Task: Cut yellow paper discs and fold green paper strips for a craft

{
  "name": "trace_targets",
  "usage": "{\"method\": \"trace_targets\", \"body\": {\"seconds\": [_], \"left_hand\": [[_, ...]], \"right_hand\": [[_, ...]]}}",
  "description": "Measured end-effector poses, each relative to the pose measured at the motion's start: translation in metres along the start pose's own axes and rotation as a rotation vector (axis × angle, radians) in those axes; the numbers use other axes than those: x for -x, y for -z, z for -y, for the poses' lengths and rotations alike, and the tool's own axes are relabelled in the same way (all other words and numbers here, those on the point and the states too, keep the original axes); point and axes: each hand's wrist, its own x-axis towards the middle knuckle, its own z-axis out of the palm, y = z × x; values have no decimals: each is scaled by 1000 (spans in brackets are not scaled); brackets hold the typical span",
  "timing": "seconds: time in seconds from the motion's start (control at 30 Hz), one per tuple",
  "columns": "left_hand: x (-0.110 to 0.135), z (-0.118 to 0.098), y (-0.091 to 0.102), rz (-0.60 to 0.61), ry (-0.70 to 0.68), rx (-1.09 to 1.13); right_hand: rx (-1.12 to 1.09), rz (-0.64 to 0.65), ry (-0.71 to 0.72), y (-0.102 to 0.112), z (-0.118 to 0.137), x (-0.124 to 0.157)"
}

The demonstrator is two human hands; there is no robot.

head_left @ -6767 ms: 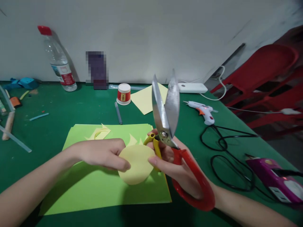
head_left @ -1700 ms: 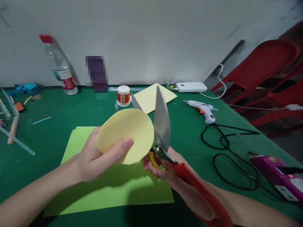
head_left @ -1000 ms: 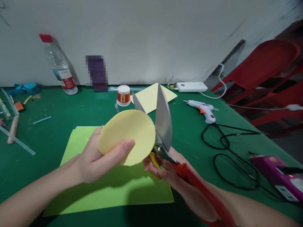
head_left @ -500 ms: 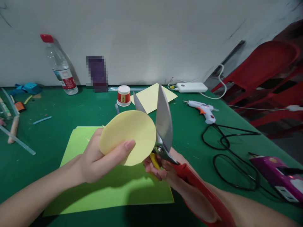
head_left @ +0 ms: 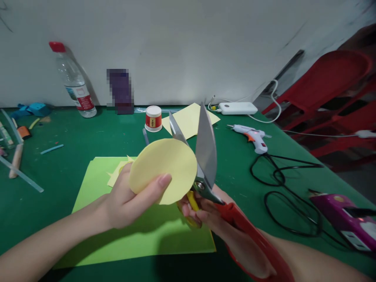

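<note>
**Head view: a thin yellow disc (head_left: 158, 162) pinched beside spread scissors (head_left: 206, 149)**

The disc is raised over the green sheets (head_left: 173, 241) on the surface (head_left: 237, 164). The left hand (head_left: 126, 199) grips its near left part, thumb on the face. It looks like paper or thin card: probably very light, flexible enough to bow, easily creased or torn. A broad, gentle pinch well in from the rim should steady it; squeezing hard could leave a dent.

The right hand (head_left: 216, 221) grasps the scissors, whose long metal blades suggest far more weight, so the handles are the place to hold. Their blades stand apart at the disc's right edge; whether that edge lies between them is hard to tell.
</note>
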Motion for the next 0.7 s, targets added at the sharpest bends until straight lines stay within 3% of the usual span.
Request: {"method": "trace_targets", "body": {"seconds": [0.23,0.47,0.6,0.7], "left_hand": [[0,-4,0,-13,-2,0],[-3,-6,2,-3,-87,57],[-3,-6,4,0,-49,82],[-3,-7,4,8,-13,68]], "right_hand": [[28,14,17,-1,16,-4],[81,16,-1,2,20,-3],[81,106,24,6,28,-8],[61,100,35,6,29,-8]]}}
